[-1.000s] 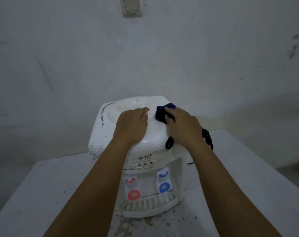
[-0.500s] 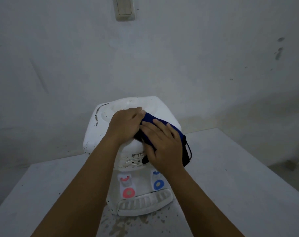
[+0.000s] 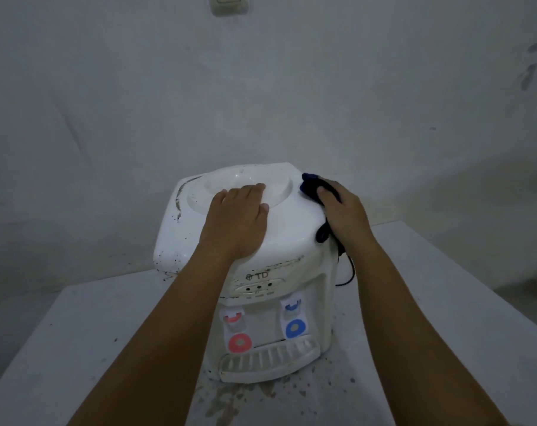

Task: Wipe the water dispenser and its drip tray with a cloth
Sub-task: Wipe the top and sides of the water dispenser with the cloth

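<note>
A white tabletop water dispenser (image 3: 288, 222) stands on a white table (image 3: 445, 318), with dark specks on its left top edge. Its slatted drip tray (image 3: 270, 362) sticks out at the front bottom, under a red tap (image 3: 239, 342) and a blue tap (image 3: 295, 329). My left hand (image 3: 236, 219) lies flat on the top, fingers at the round recess. My right hand (image 3: 342, 212) presses a dark blue cloth (image 3: 311, 187) against the top right back corner; most of the cloth is hidden under the hand.
A black cord (image 3: 347, 272) hangs down the dispenser's right side onto the table. Dirt and stains lie on the table in front of the drip tray. A grey wall stands close behind, with a light switch (image 3: 228, 4) at the top.
My right hand has slid the cloth from the front middle of the top back to the right rear corner. My left hand stays on the top.
</note>
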